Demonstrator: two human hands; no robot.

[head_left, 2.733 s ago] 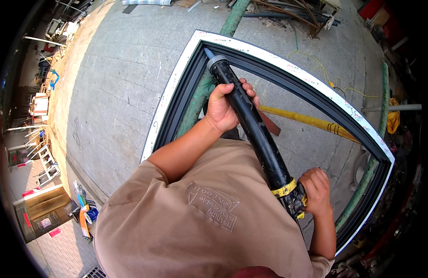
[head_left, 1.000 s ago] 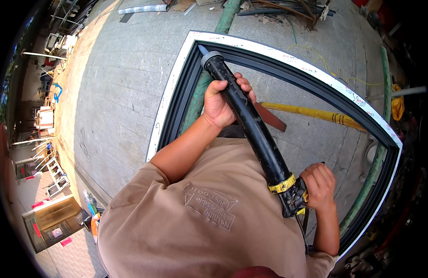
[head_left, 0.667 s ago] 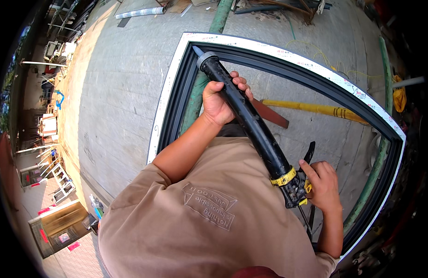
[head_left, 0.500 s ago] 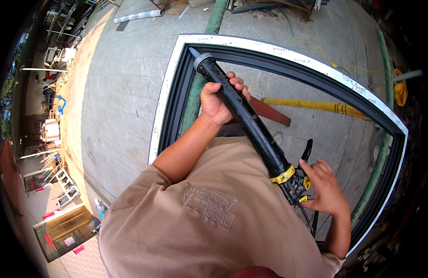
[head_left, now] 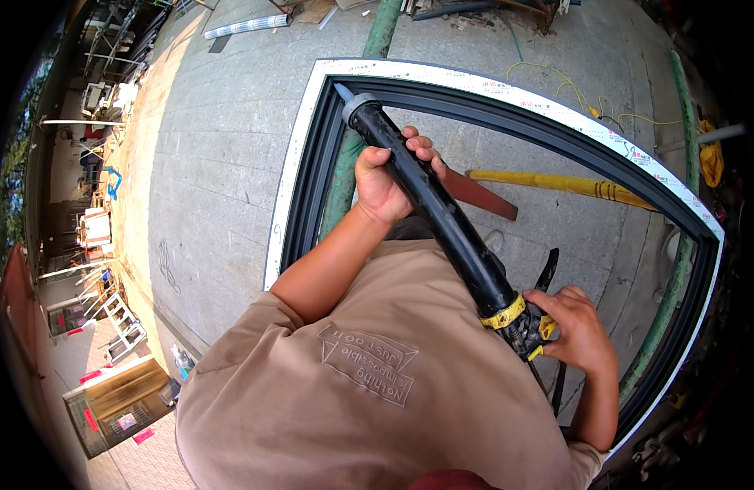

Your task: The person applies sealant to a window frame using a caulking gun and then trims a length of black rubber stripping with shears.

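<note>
A long black caulking gun (head_left: 454, 233) lies slantwise across my front, from upper left to lower right. Its bluish nozzle (head_left: 344, 92) points into the upper left corner of a dark window frame (head_left: 299, 200), whose outer edge is covered by white printed film. Wrapped around the upper barrel is my left hand (head_left: 381, 184), thumb on top and fingertips showing on the far side. At the rear end, by a yellow collar (head_left: 505, 314) and yellow catches, my right hand (head_left: 581, 331) grips the gun's back part. A black lever (head_left: 548, 269) sticks out beyond it.
Green pipes (head_left: 382, 33) run beneath the frame at left and right. Through the opening show a yellow pipe (head_left: 556, 183) and a reddish-brown bar (head_left: 484, 198). A yellow cord (head_left: 556, 75) trails beyond the frame. A silver roll (head_left: 246, 27) lies on the floor at far left.
My right hand has closed in on the gun's rear end, its fingers now nearer the yellow catches. The left hand and the nozzle stay nearly in place.
</note>
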